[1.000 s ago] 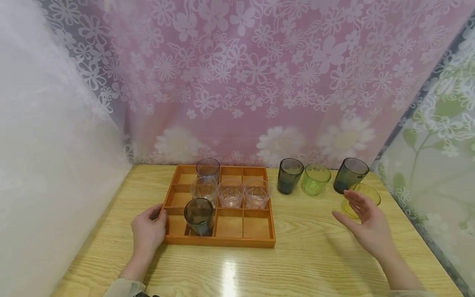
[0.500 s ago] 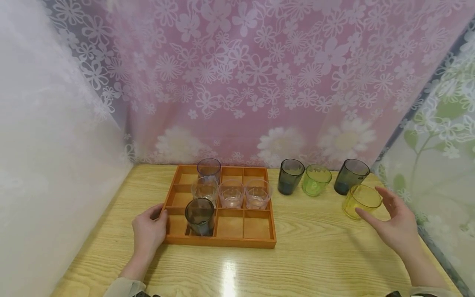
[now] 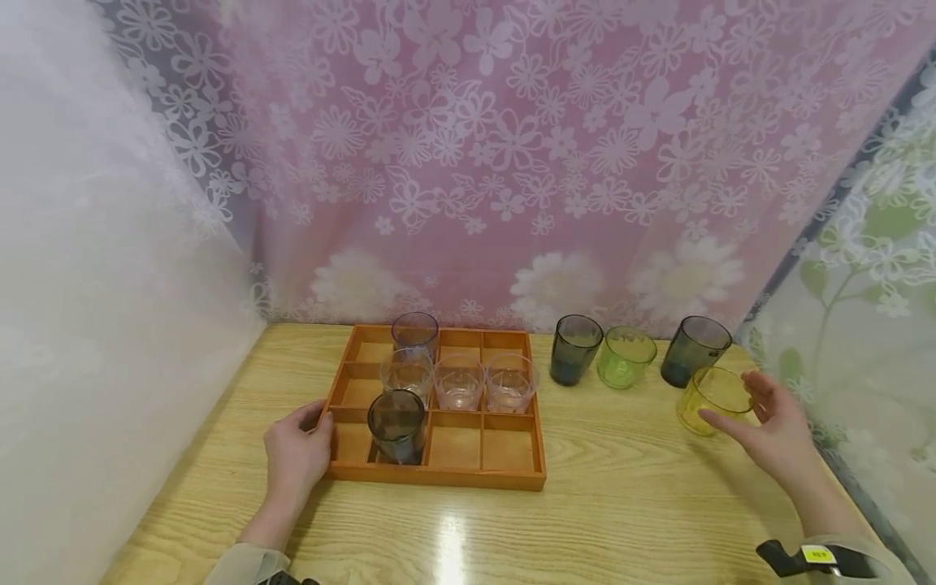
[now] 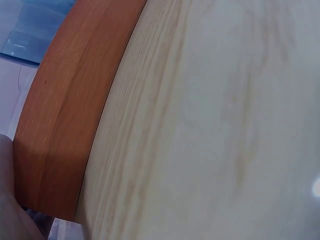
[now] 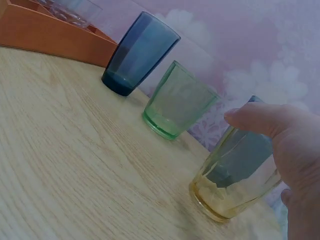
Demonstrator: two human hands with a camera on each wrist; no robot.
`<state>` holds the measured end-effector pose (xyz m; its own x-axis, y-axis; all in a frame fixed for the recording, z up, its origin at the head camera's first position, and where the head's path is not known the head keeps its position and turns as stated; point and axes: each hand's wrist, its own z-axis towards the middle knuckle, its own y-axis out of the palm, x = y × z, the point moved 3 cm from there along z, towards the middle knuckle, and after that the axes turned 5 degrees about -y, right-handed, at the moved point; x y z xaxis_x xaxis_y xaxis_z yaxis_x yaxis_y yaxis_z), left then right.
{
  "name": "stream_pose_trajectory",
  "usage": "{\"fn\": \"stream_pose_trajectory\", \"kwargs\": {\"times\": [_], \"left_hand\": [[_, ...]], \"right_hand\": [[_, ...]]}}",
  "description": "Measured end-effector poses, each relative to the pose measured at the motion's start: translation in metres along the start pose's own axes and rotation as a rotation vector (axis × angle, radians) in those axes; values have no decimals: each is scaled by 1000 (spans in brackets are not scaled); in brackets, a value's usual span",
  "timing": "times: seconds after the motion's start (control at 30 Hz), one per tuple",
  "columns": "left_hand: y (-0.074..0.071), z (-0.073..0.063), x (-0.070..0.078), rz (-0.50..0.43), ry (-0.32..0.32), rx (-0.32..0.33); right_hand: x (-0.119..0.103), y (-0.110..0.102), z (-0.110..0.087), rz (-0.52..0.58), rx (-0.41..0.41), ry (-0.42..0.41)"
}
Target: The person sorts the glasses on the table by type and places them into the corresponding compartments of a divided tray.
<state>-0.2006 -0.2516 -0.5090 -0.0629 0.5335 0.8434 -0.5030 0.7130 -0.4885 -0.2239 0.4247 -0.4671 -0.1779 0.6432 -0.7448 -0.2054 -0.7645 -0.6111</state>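
My left hand (image 3: 298,445) grips the left wall of an orange-brown wooden compartment tray (image 3: 483,478) near its front corner; in the left wrist view the hand (image 4: 10,195) shows only at the lower left. On the right, my right hand (image 3: 778,426) holds a yellow glass (image 3: 705,406) near its rim, thumb on the near side, fingers round the far right side. The glass stands on the table, slightly tilted-looking in the right wrist view, where the thumb (image 5: 265,117) crosses its upper part.
In the tray stand a dark grey glass (image 3: 396,435), several clear glasses (image 3: 459,390) and a purple-tinted glass (image 3: 414,333). Behind the yellow glass is a dark glass (image 3: 691,353); a green glass (image 3: 626,359) and another dark glass (image 3: 574,353) stand left of it. A floral curtain (image 3: 468,162) backs the table.
My right hand has moved from in front of the yellow glass round to its right side, and its fingers have come in against the glass. The left hand has stayed at the tray.
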Motion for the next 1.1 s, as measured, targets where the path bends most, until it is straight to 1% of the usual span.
{"fn": "stream_pose_trajectory", "kwargs": {"times": [0.17,0.37,0.6,0.8,1.0,1.1], "left_hand": [[0,0,0,8,-3,2],[0,0,0,12,-4,3],[0,1,-2,17,-11,-1],[0,1,-4,15,-20,-8],[1,1,-4,11,-16,-9],[1,2,-5,14,-12,-2]], "right_hand": [[10,9,5,9,-19,51],[15,15,10,17,-1,48],[13,17,13,-11,-11,68],[11,16,9,-22,24,95],[7,15,4,2,51,92],[1,15,2,39,58,74]]}}
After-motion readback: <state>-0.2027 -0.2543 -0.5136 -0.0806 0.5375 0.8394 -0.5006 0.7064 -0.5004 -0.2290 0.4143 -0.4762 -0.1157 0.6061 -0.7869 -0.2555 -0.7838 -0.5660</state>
